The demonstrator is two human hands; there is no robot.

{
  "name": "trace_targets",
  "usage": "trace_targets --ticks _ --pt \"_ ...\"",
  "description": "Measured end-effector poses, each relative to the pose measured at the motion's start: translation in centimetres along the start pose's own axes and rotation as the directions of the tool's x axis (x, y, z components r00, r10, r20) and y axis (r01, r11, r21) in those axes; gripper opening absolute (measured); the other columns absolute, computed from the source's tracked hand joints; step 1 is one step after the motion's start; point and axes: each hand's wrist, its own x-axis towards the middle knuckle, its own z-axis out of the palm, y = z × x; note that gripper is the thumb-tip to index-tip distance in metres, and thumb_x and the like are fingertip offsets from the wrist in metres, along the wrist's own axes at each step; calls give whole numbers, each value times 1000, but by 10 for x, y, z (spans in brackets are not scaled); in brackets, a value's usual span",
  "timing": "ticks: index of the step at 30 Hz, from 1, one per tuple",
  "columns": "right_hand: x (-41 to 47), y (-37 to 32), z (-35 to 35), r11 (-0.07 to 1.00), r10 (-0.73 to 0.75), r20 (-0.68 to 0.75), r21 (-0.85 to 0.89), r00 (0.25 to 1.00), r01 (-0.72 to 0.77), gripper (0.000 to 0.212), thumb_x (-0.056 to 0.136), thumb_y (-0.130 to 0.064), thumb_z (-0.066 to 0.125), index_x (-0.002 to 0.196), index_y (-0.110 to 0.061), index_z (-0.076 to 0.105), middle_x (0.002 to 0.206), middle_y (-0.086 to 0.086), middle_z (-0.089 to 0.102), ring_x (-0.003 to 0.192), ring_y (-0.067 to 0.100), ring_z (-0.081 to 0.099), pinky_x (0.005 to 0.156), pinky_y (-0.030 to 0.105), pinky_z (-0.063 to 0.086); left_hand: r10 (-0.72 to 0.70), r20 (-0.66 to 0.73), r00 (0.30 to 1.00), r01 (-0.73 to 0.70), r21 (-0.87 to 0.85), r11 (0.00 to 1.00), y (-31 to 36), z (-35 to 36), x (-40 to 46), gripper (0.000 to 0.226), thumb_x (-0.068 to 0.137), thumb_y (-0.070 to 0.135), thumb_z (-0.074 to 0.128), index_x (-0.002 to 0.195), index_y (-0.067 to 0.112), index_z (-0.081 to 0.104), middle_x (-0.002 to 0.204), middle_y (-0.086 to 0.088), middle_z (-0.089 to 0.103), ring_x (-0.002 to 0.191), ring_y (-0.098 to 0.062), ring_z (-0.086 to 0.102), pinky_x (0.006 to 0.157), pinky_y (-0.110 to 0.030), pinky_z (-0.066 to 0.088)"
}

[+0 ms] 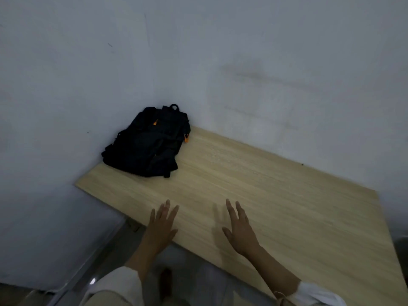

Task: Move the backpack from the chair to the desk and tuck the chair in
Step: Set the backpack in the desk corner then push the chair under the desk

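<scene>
1. Backpack (146, 143), black with orange zipper pulls, is laid flat on the desk (276, 195) at its far left corner, pressed into the angle where the two walls (242, 51) meet.
2. Desk top is seen as pale wood grain; its near edge runs diagonally across the view.
3. Left hand (162, 224) is held empty over the near desk edge, fingers spread wide.
4. Right hand (239, 228) is held empty over the desk surface, fingers likewise splayed; nothing is gripped.
5. Both hands are well apart from the backpack.
6. Light sleeves (114, 286) are noted at both wrists.
7. Chair is not seen in the view.
</scene>
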Motion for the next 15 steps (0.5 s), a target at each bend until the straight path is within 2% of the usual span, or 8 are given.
trace_targets --ticks 4,6,7,9,11,15 --pt "-50 29 -3 1000 7 -12 25 1000 -6 82 96 -30 51 150 -29 -11 162 10 -8 148 34 3 117 40 18 16 -77 997 -21 -64 998 50 6 -38 96 58 30 87 137 14 34 138 -28 46 118 -45 53 89 -61 43" --pt "-69 38 -2 999 12 -9 33 1000 -11 83 96 -28 52 150 -29 -11 162 11 -8 148 34 3 117 39 18 -3 -100 995 -8 -110 994 67 7 -56 86 75 29 75 144 13 26 149 -27 27 132 -45 36 103 -60 30" --pt "-81 43 -2 999 14 2 40 1000 -14 83 95 -27 52 150 -29 -11 162 11 -7 148 34 3 117 40 18 -15 -66 998 7 -115 993 78 8 -70 80 84 31 64 147 15 18 154 -24 13 139 -42 23 110 -56 19" --pt "-99 48 3 999 4 14 53 1000 -4 84 95 -26 53 149 -29 -12 161 13 -7 148 35 3 117 40 18 -46 -29 998 43 -119 992 89 15 -92 75 93 33 50 148 18 2 157 -19 -5 144 -35 5 115 -49 3" --pt "-112 48 5 998 -14 14 69 1000 13 86 94 -25 54 147 -30 -14 161 14 -6 148 35 4 118 40 18 -65 -47 997 58 -126 990 96 14 -111 74 95 32 46 148 18 -3 157 -16 -10 145 -33 1 115 -47 0" --pt "-123 39 12 994 -32 16 109 999 30 84 95 -21 53 149 -29 -10 161 14 -7 148 35 3 118 42 18 -104 -32 994 99 -125 987 93 13 -140 73 96 31 45 148 18 -5 157 -15 -13 145 -29 -1 116 -47 2"
